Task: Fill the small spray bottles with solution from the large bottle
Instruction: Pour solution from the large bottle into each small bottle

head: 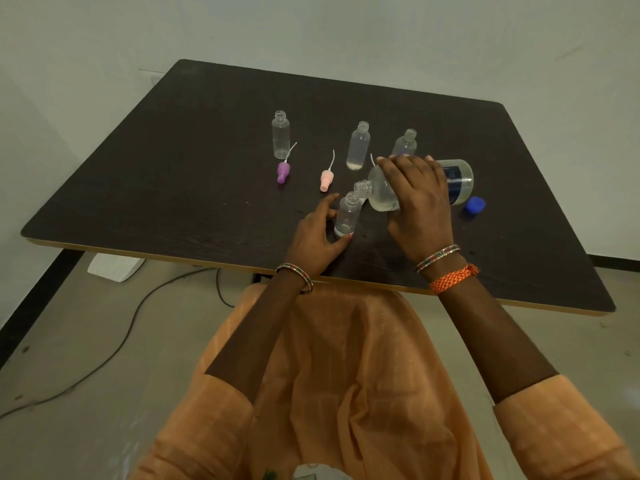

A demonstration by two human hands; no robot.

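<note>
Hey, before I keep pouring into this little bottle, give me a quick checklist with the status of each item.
1. Large bottle mouth over small bottle neck: ok.
2. Left hand steadying the small bottle: ok, fingers at its base.
3. Right hand gripping the large bottle: ok.
4. Small bottle upright: ok.
5. Fill level: low, room left, ok.
6. Blue cap clear of the pour: ok.

Dark table (pixel 173 188), small bottles (pixel 281 135) (uncapped), spray tops (pixel 283 171), blue cap (pixel 474 204)

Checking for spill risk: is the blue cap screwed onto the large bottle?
No, the blue cap lies on the table while the large bottle pours uncapped.
</note>
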